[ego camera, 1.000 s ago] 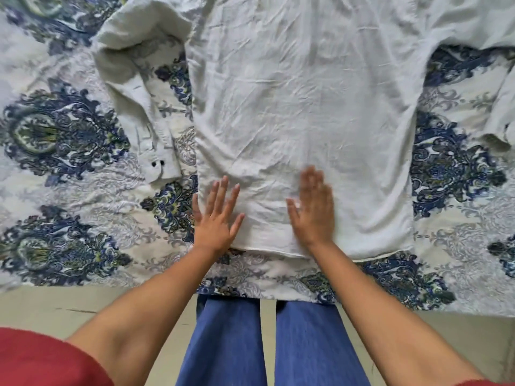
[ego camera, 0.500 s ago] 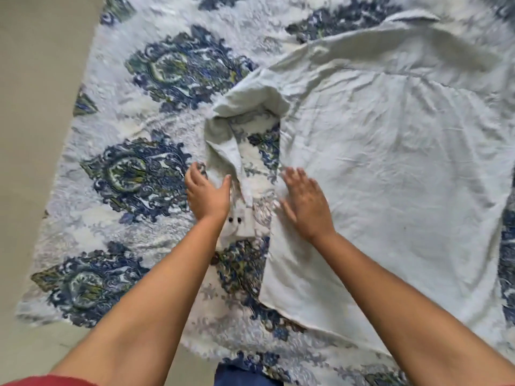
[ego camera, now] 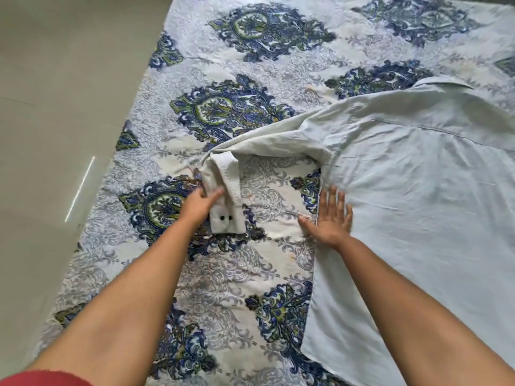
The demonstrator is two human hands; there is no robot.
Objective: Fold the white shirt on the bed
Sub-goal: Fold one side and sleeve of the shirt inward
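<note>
the left forearm (ego camera: 133, 288) and the right forearm (ego camera: 404, 291) were stretched forward, bare. the left hand (ego camera: 199, 204) was curled, its fingers closed round the shirt sleeve (ego camera: 225, 174). the right hand (ego camera: 331, 218) was laid flat, palm down, fingers straight and spread.

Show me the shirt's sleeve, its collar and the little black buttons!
sleeve (ego camera: 262, 142): head view, on the stretch between shoulder and bend.
collar (ego camera: 443, 82): head view, on its folded top edge.
cuff buttons (ego camera: 222, 217): head view, on the left button.
</note>
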